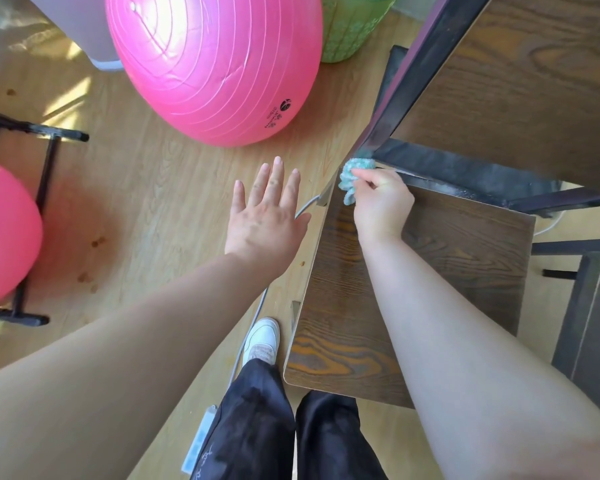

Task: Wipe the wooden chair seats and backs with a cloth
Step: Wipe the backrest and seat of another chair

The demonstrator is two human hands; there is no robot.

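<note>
Right hand [383,202]: you pinch the teal cloth [352,174] at the wooden chair seat [465,254] back corner.
Left hand [265,220]: you hold it spread.
Pink exercise ball [215,64] print: unreadable.

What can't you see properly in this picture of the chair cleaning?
Head view:
Cloth: mostly bunched inside the right hand, so its full shape is hidden.
Chair back: cut off by the top and right edges.
Print on the big pink ball: too small to read.
Green basket: cut off by the top edge.
</note>
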